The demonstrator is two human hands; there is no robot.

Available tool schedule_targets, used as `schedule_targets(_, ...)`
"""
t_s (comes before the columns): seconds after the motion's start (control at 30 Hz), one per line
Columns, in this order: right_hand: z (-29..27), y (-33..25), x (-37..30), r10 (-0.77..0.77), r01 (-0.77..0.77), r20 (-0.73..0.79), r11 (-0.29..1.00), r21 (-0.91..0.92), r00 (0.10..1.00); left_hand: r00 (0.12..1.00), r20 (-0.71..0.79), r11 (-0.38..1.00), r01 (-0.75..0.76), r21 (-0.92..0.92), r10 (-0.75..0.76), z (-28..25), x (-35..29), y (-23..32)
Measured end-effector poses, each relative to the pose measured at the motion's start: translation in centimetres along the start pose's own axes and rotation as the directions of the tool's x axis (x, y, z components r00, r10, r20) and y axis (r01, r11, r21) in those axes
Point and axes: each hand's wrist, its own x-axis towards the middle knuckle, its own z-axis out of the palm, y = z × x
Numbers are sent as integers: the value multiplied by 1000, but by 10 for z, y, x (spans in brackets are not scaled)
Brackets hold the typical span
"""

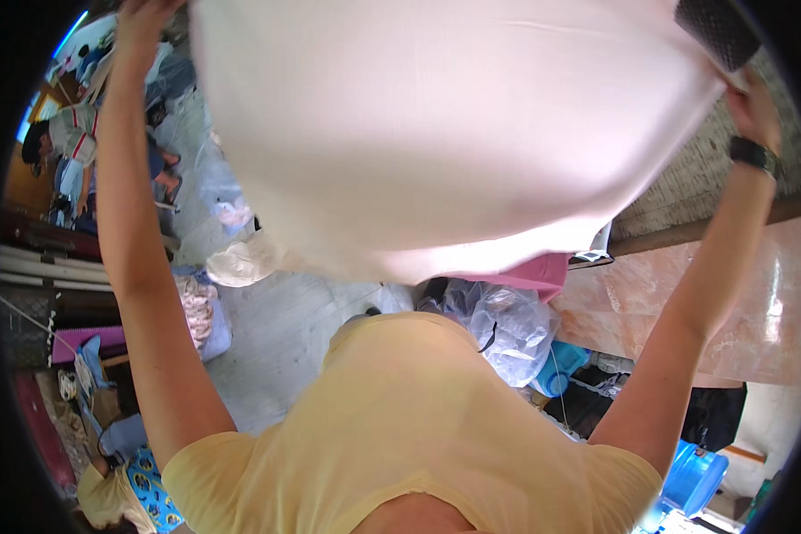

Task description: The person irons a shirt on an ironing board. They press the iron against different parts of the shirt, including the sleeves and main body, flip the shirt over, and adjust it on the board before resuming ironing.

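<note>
Yellow T-shirt (418, 392) is the closest thing to the lens, bare arms spread wide on either side. Biggest item by far is the pale cloth (454, 133), hanging up front between the two hands; I'd guess the wide hold keeps it spread out and off the floor, though its lower edge sags. Next down, a pinkish marbled slab (730, 303) on the right. Then a puffed-up clear plastic bag (512, 334), contents too murky to call, maybe parked there to stay out of the walkway. See-through blue jug (694, 476) lower right, can't make out a level. Over left, bunched pinkish fabric (196, 303) sits in or against a pale bag (219, 334). Turquoise tub (556, 374) beside the clear bag, insides hidden. Right hand (755, 111): fingers closed, pinching the cloth's corner. Left hand (144, 20): by the opposite edge, cut off by the frame, so can't tell how closed. Smallest: black watch (755, 156), right wrist.
</note>
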Motion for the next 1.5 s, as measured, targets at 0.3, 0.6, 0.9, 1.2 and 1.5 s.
schedule_targets(0.3, -57, 82, 51, -243, 214, -557, 970, -118, 794, 946, -27, 928, -323, -185, 323, 101, 133, -107)
schedule_targets(0.6, 9, 23, -106, -161, -26, -684, 967, -255, 712, 962, -130, 958, -212, 192, 239, 79, -39, 37)
schedule_targets(0.9, 39, 195, -460, 759, -773, -560, 560, 300, 333, 700, 262, 747, 616, 251, -665, 0, -416, -8)
schedule_targets(1.2, 46, 362, -645, 806, -787, -552, -192, -586, 214, 554, 345, 632, 493, 597, -758, 18, -582, -53)
schedule_targets(1.5, 48, 378, -664, 827, -413, -505, -561, -718, -247, 1, 278, 204, 682, 702, -961, 8, -621, -33)
